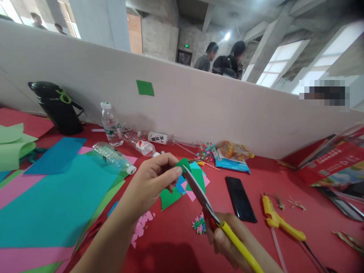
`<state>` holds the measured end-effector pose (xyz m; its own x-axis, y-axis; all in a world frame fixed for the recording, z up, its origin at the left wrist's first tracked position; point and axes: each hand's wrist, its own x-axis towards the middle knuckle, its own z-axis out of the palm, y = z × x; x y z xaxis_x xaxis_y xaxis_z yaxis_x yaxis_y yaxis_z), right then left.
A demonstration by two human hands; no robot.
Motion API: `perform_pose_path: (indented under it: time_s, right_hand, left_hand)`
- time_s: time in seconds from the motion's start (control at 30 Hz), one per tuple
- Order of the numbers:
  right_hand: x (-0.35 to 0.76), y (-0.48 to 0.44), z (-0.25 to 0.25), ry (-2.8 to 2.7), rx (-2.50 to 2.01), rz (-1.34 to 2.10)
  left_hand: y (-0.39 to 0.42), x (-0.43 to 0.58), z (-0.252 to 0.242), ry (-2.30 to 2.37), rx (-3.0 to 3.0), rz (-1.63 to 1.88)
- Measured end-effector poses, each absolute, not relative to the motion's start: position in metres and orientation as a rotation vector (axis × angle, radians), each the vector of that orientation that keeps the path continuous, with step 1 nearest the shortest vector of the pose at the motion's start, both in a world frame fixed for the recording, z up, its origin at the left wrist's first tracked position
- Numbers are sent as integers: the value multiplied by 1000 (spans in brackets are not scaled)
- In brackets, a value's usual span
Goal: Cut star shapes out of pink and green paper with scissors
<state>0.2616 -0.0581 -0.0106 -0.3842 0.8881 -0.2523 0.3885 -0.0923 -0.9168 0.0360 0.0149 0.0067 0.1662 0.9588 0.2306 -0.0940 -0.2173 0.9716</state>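
Observation:
My left hand (pixel 155 182) pinches a small green paper piece (pixel 184 163) between thumb and fingers. In my right hand (pixel 231 237) are yellow-handled scissors (pixel 199 191), their blade tips touching the green piece beside my left fingertips. Behind the blades lie green, blue and pink paper scraps (pixel 195 180) on the red table (pixel 170 242). Small star-shaped pieces (pixel 199 223) form a pile near the scissors' pivot. Pink paper bits (pixel 142 227) lie next to my left wrist.
Large coloured sheets (pixel 62 204) cover the left side. Plastic bottles (pixel 112 129) and a black flask (pixel 58 110) are near the white partition (pixel 199 102). A black phone (pixel 241 199) and a yellow glue gun (pixel 280 220) lie right. People (pixel 227 62) are beyond the partition.

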Motion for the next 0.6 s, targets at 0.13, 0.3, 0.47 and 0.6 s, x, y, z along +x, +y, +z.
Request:
perform_pose_path:
  time_s: [0.13,0.3,0.47,0.6]
  right_hand:
    - [264,-53,-15,-1776,-1404,1477]
    - [262,-48,-12,-1762,-1441,1511]
    - [261,-55,-7,-1711,-1457,1481]
    - [261,-54,-10,-1723,-1482,1457]
  left_hand:
    - [14,35,7,906,1391,1269]
    - [14,35,8,919,1382,1255]
    - [15,36,7,918,1373,1254]
    - [14,35,7,920,1371,1254]
